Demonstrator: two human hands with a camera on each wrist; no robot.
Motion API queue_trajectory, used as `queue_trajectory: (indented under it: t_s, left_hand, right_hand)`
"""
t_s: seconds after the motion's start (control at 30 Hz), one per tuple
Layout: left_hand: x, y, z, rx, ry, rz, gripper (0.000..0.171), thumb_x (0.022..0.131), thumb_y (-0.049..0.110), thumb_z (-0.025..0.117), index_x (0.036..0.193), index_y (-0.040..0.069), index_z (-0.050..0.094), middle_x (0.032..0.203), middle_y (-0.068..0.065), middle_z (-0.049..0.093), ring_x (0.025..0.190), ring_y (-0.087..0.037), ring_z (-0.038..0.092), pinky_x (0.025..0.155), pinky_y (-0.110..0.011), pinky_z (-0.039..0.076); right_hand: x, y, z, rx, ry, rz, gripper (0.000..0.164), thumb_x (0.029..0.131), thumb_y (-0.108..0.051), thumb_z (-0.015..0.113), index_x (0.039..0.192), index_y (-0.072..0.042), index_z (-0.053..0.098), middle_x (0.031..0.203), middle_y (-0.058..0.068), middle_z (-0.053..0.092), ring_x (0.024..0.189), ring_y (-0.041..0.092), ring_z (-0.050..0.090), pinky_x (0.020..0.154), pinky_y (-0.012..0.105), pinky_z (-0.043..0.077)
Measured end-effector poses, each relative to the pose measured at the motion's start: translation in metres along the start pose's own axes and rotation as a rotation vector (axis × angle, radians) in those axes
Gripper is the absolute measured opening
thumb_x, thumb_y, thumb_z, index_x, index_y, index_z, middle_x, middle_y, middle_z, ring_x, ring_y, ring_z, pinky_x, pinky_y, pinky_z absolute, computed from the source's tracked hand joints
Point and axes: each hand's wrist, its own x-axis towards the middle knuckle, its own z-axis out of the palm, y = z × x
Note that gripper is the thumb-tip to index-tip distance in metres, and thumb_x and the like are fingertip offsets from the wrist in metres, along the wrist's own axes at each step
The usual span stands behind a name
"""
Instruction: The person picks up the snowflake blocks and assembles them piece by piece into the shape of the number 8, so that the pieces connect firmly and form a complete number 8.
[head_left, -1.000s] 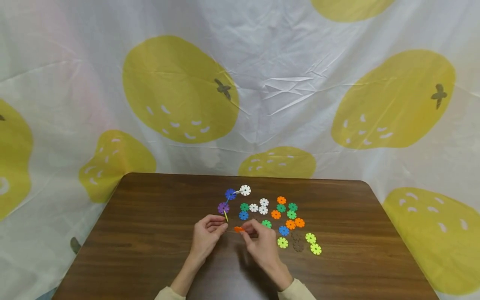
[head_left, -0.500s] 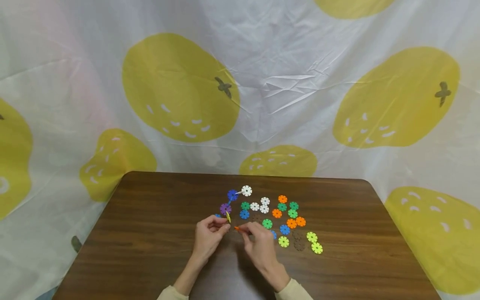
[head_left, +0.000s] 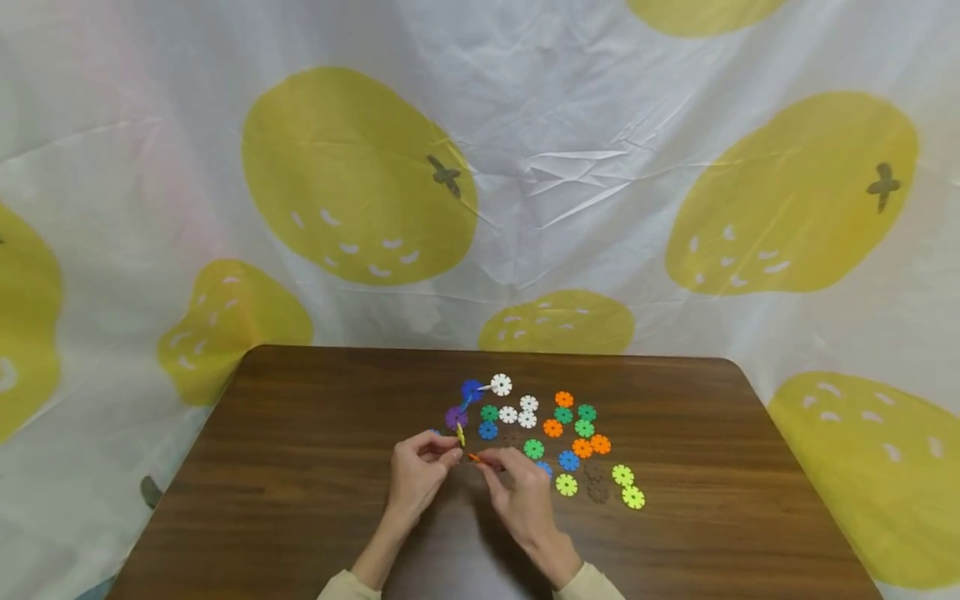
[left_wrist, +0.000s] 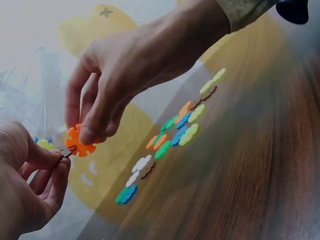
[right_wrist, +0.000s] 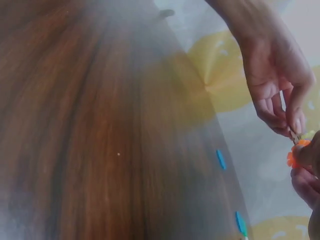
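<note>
My left hand [head_left: 417, 477] pinches a brown notched disc [left_wrist: 67, 152] between thumb and fingers. From it a linked chain runs up and away: a yellow disc [head_left: 461, 434], a purple disc [head_left: 455, 417], blue ones and a white disc [head_left: 502, 384] at the far end. Facing it, my right hand [head_left: 523, 492] holds an orange notched disc [left_wrist: 80, 142] by its edge. In the left wrist view the orange disc's rim meets or overlaps the brown disc; whether they are joined I cannot tell. Fingers hide most of the brown disc.
Loose discs lie flat on the wooden table [head_left: 300, 467], behind and right of my hands: several orange discs [head_left: 582, 448], green discs [head_left: 533, 448], white discs [head_left: 508, 415] and yellow-green discs [head_left: 633, 497]. A patterned cloth [head_left: 570, 233] hangs behind the table.
My hands have come slightly closer together, bringing the orange disc nearer the left fingertips. The orange disc has turned more edge-on. The chain has swung a little to the right.
</note>
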Motion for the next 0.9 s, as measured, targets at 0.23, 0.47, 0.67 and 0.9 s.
queue_trajectory:
  t_s: [0.23, 0.47, 0.67, 0.9]
  left_hand:
    - [0.005, 0.003, -0.007, -0.064, 0.007, -0.023, 0.014, 0.079, -0.014, 0.075, 0.091, -0.013, 0.071, 0.091, -0.029, 0.071, 0.069, -0.005, 0.068, 0.064, -0.016, 0.056]
    - [0.005, 0.003, -0.013, -0.100, 0.035, -0.083, 0.017, 0.082, -0.013, 0.073, 0.098, -0.015, 0.068, 0.094, -0.028, 0.071, 0.071, -0.006, 0.068, 0.066, -0.016, 0.056]
    - [0.005, 0.005, -0.014, -0.092, 0.035, -0.095, 0.020, 0.084, -0.011, 0.072, 0.103, -0.014, 0.067, 0.096, -0.026, 0.071, 0.074, -0.006, 0.068, 0.067, -0.015, 0.056]
    - [0.005, 0.005, -0.016, -0.101, 0.033, -0.095, 0.021, 0.085, -0.012, 0.070, 0.105, -0.015, 0.066, 0.096, -0.026, 0.070, 0.076, -0.010, 0.070, 0.069, -0.015, 0.056]
  right_hand:
    - [-0.006, 0.005, -0.022, -0.115, -0.160, 0.255, 0.039, 0.067, 0.012, 0.085, 0.101, -0.001, 0.071, 0.091, 0.010, 0.068, 0.079, 0.023, 0.067, 0.069, 0.031, 0.059]
    - [-0.010, 0.015, -0.046, -0.269, -0.469, 0.512, 0.032, 0.072, 0.001, 0.084, 0.101, -0.005, 0.071, 0.096, 0.012, 0.060, 0.081, 0.022, 0.057, 0.067, 0.035, 0.050]
    - [-0.014, 0.021, -0.048, -0.281, -0.557, 0.580, 0.032, 0.075, -0.002, 0.085, 0.102, -0.004, 0.067, 0.096, 0.016, 0.055, 0.075, 0.023, 0.054, 0.061, 0.036, 0.048]
    - [-0.015, 0.023, -0.047, -0.255, -0.574, 0.604, 0.028, 0.074, -0.002, 0.085, 0.093, -0.005, 0.064, 0.092, 0.013, 0.052, 0.073, 0.021, 0.052, 0.061, 0.033, 0.047]
